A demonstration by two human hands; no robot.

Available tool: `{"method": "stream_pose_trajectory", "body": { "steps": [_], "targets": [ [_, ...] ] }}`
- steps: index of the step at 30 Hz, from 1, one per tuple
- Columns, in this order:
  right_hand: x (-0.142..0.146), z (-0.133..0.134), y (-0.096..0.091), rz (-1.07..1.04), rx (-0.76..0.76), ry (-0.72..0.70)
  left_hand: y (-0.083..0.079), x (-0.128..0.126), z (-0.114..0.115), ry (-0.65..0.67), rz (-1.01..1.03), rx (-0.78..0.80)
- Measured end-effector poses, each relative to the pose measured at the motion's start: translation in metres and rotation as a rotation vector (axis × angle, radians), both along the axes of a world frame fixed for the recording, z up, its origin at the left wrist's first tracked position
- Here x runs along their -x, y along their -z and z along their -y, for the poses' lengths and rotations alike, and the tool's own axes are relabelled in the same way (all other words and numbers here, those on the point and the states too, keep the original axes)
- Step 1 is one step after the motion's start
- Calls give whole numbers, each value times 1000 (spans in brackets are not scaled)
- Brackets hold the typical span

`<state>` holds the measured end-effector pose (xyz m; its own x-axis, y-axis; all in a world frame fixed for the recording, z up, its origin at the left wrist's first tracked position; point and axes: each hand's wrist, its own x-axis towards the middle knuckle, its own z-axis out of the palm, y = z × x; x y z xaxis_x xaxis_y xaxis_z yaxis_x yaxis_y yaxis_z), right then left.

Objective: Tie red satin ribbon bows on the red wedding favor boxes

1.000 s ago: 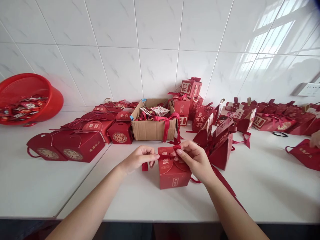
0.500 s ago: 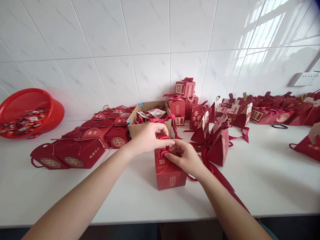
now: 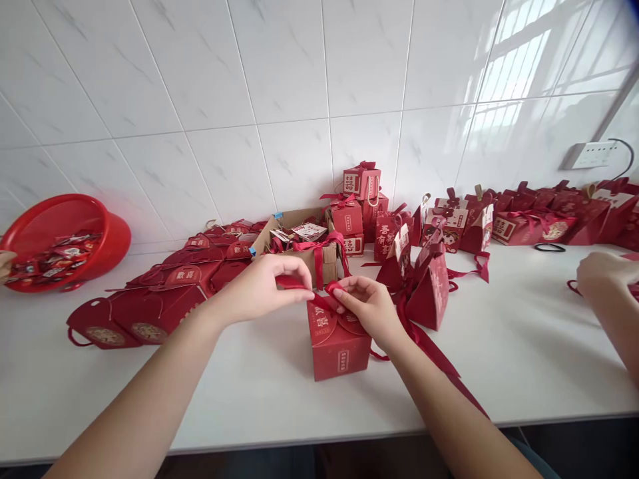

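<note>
A red gift box (image 3: 341,356) with gold lettering stands on the white counter in front of me. Above its top, a red ribbon (image 3: 319,301) stretches between my two hands. My left hand (image 3: 272,287) is up and to the left of the box, its thumb and fingers pinched on the ribbon. Over the lid, my right hand (image 3: 367,307) pinches a loop of the same ribbon and covers part of the box top. Beside my right wrist, a triangular red gift box (image 3: 429,289) stands with long loose ribbons trailing over the counter.
Several finished-looking red boxes (image 3: 170,313) sit at left, behind them a red basin (image 3: 117,233) of wrapped sweets, with a person's hand (image 3: 6,266) at its edge. A cardboard carton (image 3: 329,265) stands behind my hands. Another person's hand (image 3: 606,276) is at right, near a black ring (image 3: 549,247).
My left hand has moved left, away from my right hand, drawing the ribbon out between them. Other people's hands have come into view at the basin and farther in at right.
</note>
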<state>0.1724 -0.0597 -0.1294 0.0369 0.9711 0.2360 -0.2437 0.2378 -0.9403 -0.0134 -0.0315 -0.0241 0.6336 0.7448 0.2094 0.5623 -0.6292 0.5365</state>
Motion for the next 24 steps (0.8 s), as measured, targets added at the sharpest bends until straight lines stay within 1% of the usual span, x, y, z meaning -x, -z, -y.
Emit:
{"method": "stream_pose_trajectory", "body": {
  "steps": [2,4,6,9,11,12,14,15,16,17,18,20,21,22,24],
  "targets": [
    [2,0,0,54,1,-9,-5,-3,8,99,-26,-38],
    [2,2,0,140,-39,-40,-8,-11,9,156,-51,-121],
    [0,5,-1,212,-109,-71,-7,-21,3,190,-63,-190],
    [-3,10,-4,256,-197,-116,1,-33,-12,201,-13,-166],
    [-3,11,-5,275,-208,-111,10,-36,-21,170,18,-178],
    [-2,10,-4,271,-195,-97,15,-36,-23,132,30,-234],
    [1,7,-1,198,-151,-87,25,-34,-23,4,85,-412],
    [2,6,0,139,-132,-93,30,-32,-21,-66,124,-478],
    [3,4,2,73,-120,-108,34,-29,-18,-124,159,-489],
    [4,2,4,12,-120,-123,39,-26,-14,-158,174,-437],
    [4,2,6,-35,-130,-137,42,-23,-10,-165,168,-335],
    [3,1,8,-81,-152,-155,48,-18,-3,-133,127,-88],
    [3,2,9,-84,-158,-159,51,-16,0,-116,121,10],
    [2,3,8,-69,-163,-156,53,-14,3,-106,134,72],
    [1,5,7,15,-177,-109,57,-11,6,-103,195,102]
  ]
}}
